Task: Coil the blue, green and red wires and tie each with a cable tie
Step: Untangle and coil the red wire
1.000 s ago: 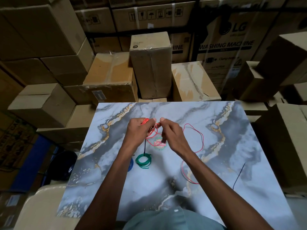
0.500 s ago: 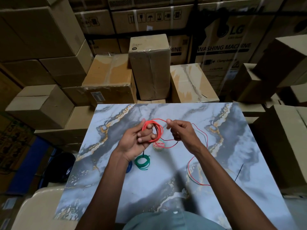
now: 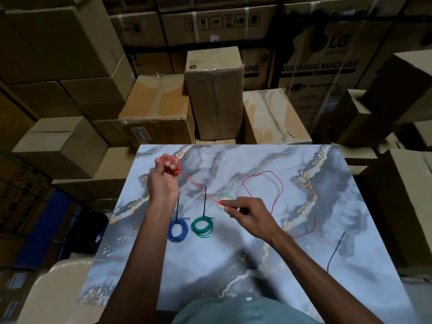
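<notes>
My left hand [image 3: 163,181] grips a small coil of the red wire [image 3: 172,164] raised over the far left of the marbled table [image 3: 327,206]. From the coil the red wire runs taut down to my right hand [image 3: 247,215], which pinches it near the middle of the table. Beyond that, the loose red wire [image 3: 278,192] loops across the table to the right. A blue coil [image 3: 178,230] and a green coil [image 3: 202,226] lie side by side near my left forearm, each with a black cable tie [image 3: 205,202] sticking up from it.
A loose black cable tie [image 3: 335,252] lies at the table's right side. A round sticker [image 3: 225,202] marks the table by my right fingertips. Stacked cardboard boxes [image 3: 214,94] surround the far and side edges. A beige chair [image 3: 53,291] stands at the lower left.
My hands have drawn apart: the left carried the red coil up and to the left, the right dropped toward the table centre, pulling the wire taut between them.
</notes>
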